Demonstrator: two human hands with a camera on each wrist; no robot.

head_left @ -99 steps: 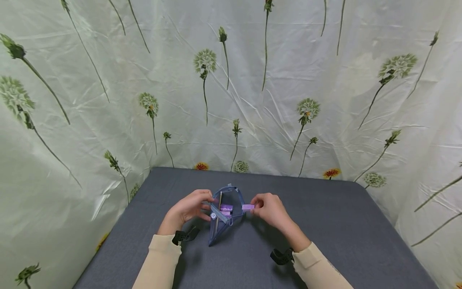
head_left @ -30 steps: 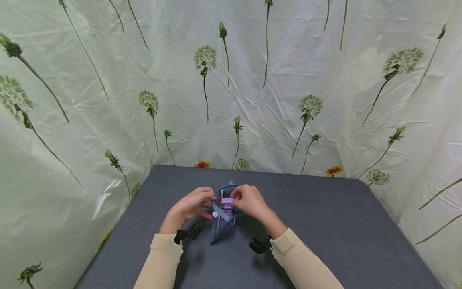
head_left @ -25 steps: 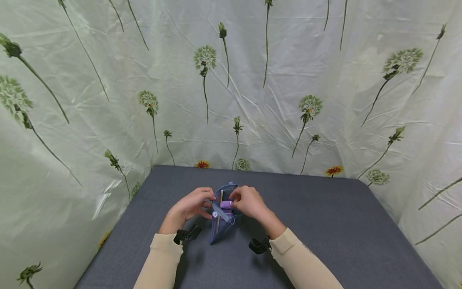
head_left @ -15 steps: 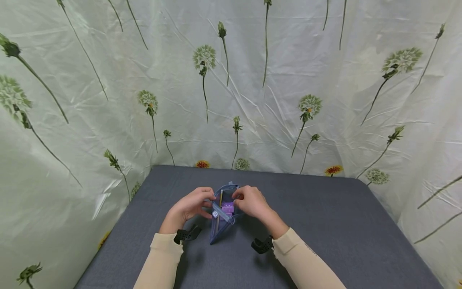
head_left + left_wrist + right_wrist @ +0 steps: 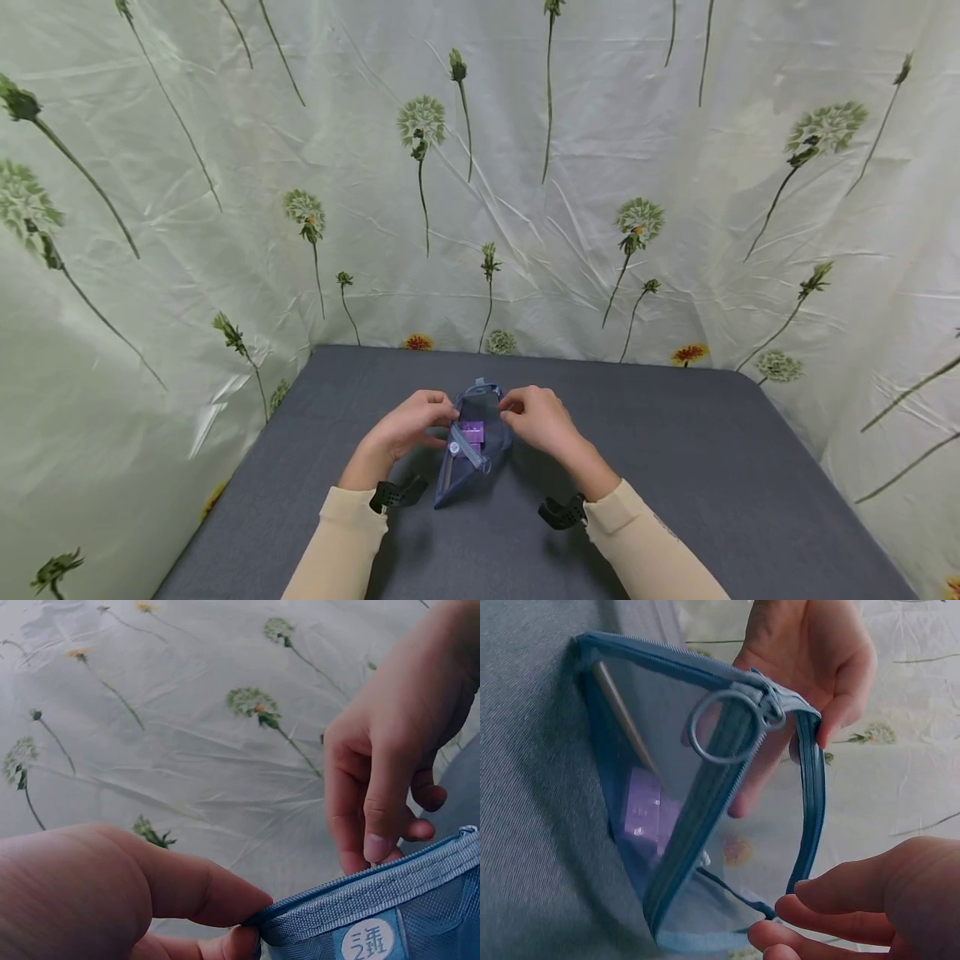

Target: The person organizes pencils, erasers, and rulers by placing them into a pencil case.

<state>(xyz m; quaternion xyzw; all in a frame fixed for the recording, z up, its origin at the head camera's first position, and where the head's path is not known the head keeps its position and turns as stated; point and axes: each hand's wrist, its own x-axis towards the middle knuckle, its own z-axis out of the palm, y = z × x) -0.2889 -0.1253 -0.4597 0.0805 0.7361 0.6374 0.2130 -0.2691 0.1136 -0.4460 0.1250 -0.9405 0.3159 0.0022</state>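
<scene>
A blue mesh zipper pouch (image 5: 468, 447) stands on the table with its mouth spread wide. My left hand (image 5: 411, 427) pinches the zippered edge on its left, thumb and finger gripping the corner in the left wrist view. On the opposite side my right hand (image 5: 542, 419) pinches the rim between thumb and fingers, as the right wrist view shows. Inside lie small purple blocks (image 5: 641, 806), partly veiled by mesh, and a thin rod (image 5: 622, 712) like a pencil. A ring pull (image 5: 693, 733) hangs from the zipper. The pouch's front bears a round white label (image 5: 367, 939).
Dark grey cloth covers the table (image 5: 660, 467). Behind and beside it hangs a pale curtain (image 5: 360, 142) printed with dandelions. Each wrist wears a black strap with a camera, such as the left camera strap (image 5: 397, 492).
My right hand brought a purple block from the right into the pouch and let go of it, then moved back to the right rim. My left hand shifted slightly right with its edge.
</scene>
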